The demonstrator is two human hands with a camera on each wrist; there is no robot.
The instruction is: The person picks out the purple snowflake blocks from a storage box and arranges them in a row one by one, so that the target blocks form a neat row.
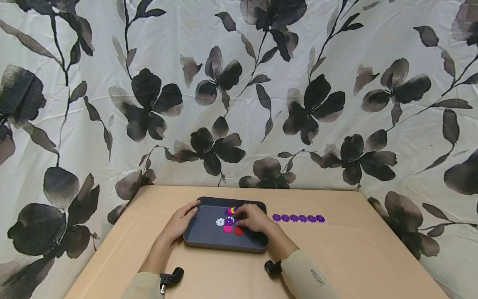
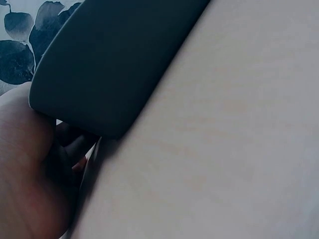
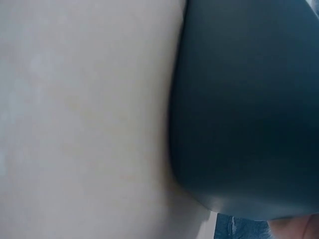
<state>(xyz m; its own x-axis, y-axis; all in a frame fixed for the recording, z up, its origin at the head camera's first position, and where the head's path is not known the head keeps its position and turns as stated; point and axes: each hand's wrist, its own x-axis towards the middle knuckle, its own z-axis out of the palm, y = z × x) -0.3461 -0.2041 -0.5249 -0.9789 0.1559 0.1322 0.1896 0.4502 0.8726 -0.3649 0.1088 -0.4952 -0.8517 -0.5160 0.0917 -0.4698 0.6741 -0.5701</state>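
Note:
A dark grey tray [image 1: 209, 243] lies on the table with several small flower-shaped discs in it. My left hand [image 1: 179, 224] holds the tray's left end, thumb at the rim; in the left wrist view its fingers are partly hidden behind the tray wall [image 2: 109, 69]. Over the tray's right half, my right hand [image 1: 254, 218] reaches in, thumb and fingertips around a purple disc [image 1: 236, 221], mostly hidden. About it lie a white disc [image 1: 220, 222], a pink disc [image 1: 228, 229], a red disc [image 1: 238, 231] and a yellow disc [image 1: 233, 210].
Right of the tray, several purple discs form a straight row [image 1: 294, 218] on the light wooden table [image 1: 336, 257]. A white cloth [image 1: 261, 124] with dark flowers hangs behind the table's back edge. In the right wrist view, the tray's outer wall [image 3: 244, 109] fills the right side.

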